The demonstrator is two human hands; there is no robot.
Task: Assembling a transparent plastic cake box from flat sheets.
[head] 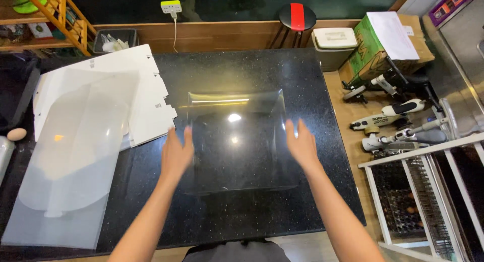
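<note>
Left hand (176, 153) and right hand (301, 143), fingers spread flat, press opposite edges of clear plastic sheet (237, 141) on black countertop (242, 70).

Premises appear to be a small packing workshop. Evidence: black stone worktop (262, 70) carrying stacked flat white carton blanks (146, 95) and clear plastic sheets (70, 166); cardboard boxes (388, 45) on the floor; white wire rack (418, 191); handheld tools (393, 116) alongside.
</note>
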